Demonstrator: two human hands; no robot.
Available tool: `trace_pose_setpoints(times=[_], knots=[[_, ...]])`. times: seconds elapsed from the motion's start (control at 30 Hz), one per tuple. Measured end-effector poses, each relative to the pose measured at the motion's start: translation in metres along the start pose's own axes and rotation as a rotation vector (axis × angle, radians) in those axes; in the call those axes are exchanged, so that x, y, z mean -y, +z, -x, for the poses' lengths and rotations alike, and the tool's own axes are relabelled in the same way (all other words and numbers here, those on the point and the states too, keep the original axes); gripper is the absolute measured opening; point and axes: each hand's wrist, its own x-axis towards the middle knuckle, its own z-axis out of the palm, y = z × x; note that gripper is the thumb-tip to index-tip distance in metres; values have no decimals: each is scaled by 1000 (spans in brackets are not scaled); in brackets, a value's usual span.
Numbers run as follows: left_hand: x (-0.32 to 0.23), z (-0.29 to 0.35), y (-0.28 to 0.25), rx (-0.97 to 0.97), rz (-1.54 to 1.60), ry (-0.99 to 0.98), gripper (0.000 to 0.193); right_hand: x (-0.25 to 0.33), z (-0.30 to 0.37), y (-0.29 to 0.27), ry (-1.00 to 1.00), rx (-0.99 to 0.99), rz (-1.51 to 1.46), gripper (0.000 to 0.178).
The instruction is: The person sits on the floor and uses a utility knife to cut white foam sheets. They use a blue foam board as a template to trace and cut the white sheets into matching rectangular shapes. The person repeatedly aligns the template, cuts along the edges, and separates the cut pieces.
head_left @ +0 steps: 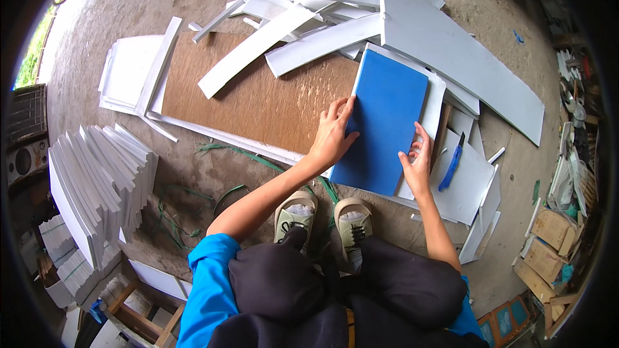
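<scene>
A flat rectangular blue board (387, 116) lies at a slant before me, on top of white sheets. My left hand (333, 132) grips its left edge, with the fingers along the side and the thumb against the blue face. On the opposite edge, my right hand (418, 156) has its fingers curled and the thumb at the board's side. To the right of that hand, a blue utility knife (452, 164) rests on a white sheet (465, 183). Beneath the blue board and to its left stretches a brown wooden board (258, 103).
White offcut strips (258, 48) are heaped at the far side, beside a long white panel (451, 51). A leaning stack of white boards (100, 180) stands left. Green strapping (171, 219) lies on the concrete floor near my shoes (295, 216). Cardboard boxes (548, 251) sit at right.
</scene>
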Motion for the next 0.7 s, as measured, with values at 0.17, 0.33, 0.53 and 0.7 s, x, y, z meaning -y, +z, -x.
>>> trace_pose_setpoints(times=[0.17, 0.33, 0.53, 0.7], knots=[[1, 0, 2, -19, -20, -1, 81, 5, -2, 0, 9, 2, 7, 75], [2, -1, 0, 36, -5, -53, 80, 6, -2, -1, 7, 17, 9, 76], [4, 2, -1, 2, 30, 0, 77, 3, -4, -2, 24, 27, 15, 76], [19, 29, -10, 31, 171, 141, 67, 2, -4, -1, 9, 18, 33, 77]])
